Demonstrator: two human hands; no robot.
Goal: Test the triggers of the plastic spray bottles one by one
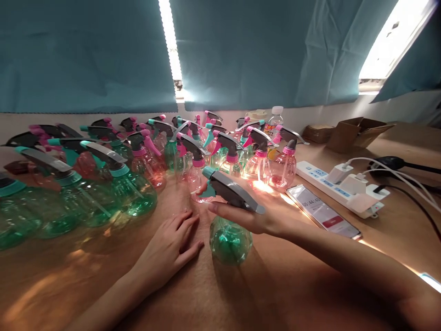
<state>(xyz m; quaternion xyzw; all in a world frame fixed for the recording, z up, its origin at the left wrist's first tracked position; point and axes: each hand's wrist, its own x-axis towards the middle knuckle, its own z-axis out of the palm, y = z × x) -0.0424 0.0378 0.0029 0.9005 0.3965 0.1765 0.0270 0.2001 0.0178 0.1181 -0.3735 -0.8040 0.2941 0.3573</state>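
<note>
A green spray bottle [230, 241] with a grey and teal trigger head stands upright on the brown table [275, 294] in front of me. Just under that spray head, my right hand [241, 216] is wrapped round the bottle's neck, with a finger near the teal trigger. To the left of the bottle, my left hand [175, 241] lies on the table, fingers slightly spread, holding nothing. Beyond my left hand stand several green spray bottles [136, 195] with teal collars. Several pink spray bottles [283, 168] with pink collars stand farther back.
A phone [322, 211] showing a timer lies at the right, beside a white power strip [339, 186] with chargers and cables. Behind these are an open cardboard box [354, 133] and a black object [389, 163]. Blue-green curtains [241, 55] hang behind the table.
</note>
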